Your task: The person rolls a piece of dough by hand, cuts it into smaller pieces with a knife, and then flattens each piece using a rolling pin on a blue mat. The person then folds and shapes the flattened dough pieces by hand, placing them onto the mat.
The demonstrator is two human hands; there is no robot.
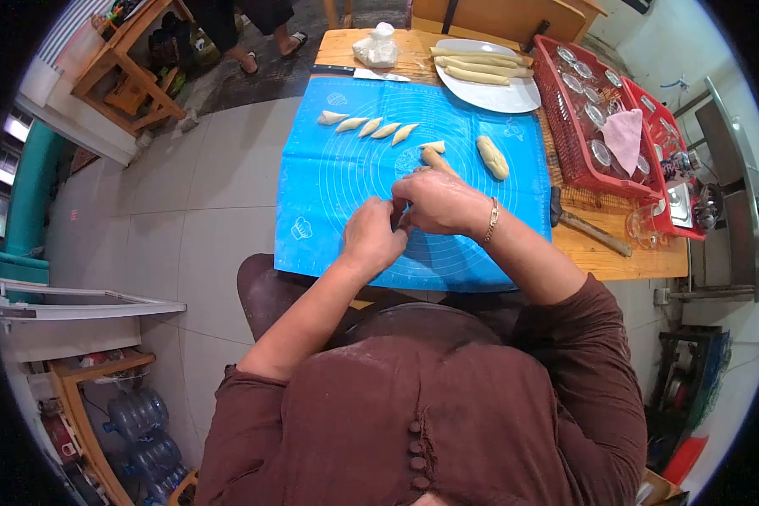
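My left hand [371, 236] and my right hand [437, 201] meet over the near middle of a blue baking mat [320, 198]. The fingertips of both are drawn together; whatever lies between them is hidden. Just beyond my right hand is a small pale piece of dough [433, 147]. A row of several twisted dough pieces [369, 127] lies toward the far left of the mat. A thicker, braided-looking dough piece [492, 158] rests to the right of my right hand.
Long dough strips lie on a white plate [514, 99] at the table's far side. Nearby are a knife [336, 70] and a white bag [377, 48]. Red baskets [565, 156] of glasses and a wooden-handled tool [594, 232] line the right. A person's legs [270, 17] appear beyond.
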